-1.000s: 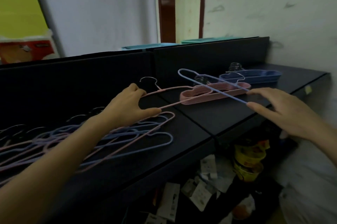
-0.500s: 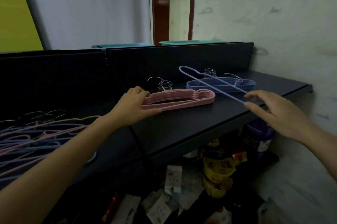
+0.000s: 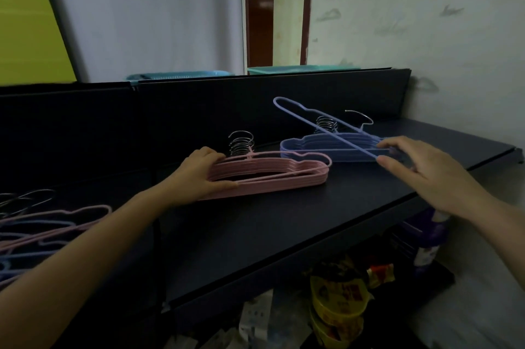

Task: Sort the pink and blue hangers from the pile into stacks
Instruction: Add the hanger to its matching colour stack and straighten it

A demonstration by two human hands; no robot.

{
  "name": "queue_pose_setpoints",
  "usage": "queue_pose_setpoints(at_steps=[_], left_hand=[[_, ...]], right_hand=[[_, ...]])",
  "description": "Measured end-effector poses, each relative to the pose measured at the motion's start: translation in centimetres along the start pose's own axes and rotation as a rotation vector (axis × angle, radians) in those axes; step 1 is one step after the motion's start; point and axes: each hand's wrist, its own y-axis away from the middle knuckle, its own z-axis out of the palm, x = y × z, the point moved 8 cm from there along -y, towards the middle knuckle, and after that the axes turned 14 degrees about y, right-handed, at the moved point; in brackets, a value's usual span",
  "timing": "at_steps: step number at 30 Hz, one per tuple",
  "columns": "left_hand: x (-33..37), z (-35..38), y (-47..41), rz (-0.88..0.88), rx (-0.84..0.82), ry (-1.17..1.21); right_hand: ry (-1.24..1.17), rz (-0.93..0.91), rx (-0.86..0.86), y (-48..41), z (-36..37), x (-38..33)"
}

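Left hand [image 3: 196, 175] gripping pink stack [image 3: 284, 175] (left end), right hand [image 3: 426, 175] pinching blue hanger [image 3: 321, 128]

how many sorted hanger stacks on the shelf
2: the pink stack in the left hand, and the blue stack behind it, under the loose blue hanger the right hand pinches.

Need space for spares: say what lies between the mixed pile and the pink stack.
Head view: only bare black shelf between mixed pile and pink stack; the left hand grips that stack's left end.

Pink hanger stack [image 3: 284, 182], blue hanger stack [image 3: 312, 147], lone blue hanger [image 3: 301, 115], black shelf [image 3: 284, 220], silver hooks [image 3: 241, 144], yellow panel [image 3: 25, 21]
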Motion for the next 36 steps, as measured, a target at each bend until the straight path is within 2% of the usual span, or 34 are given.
queue_pose_setpoints(at_steps=[12, 24, 33, 36], left_hand=[[-1.5, 0.4, -1.0, 0.083, -0.011, 0.139], [-2.2, -0.2, -0.6, 0.074, -0.002, 0.184], [-1.7, -0.4, -1.0, 0.052, -0.017, 0.153], [-0.9, -1.3, -1.5, 0.045, 0.052, 0.169]], right_hand=[[-0.026, -0.083, -0.054, -6.7, 4.6, 1.7], [-0.039, -0.143, -0.072, -9.7, 5.9, 2.2], [0.14, -0.174, -0.114, -10.9, 6.5, 5.4], [0.157, -0.2, -0.171, -11.6, 7.4, 7.0]])
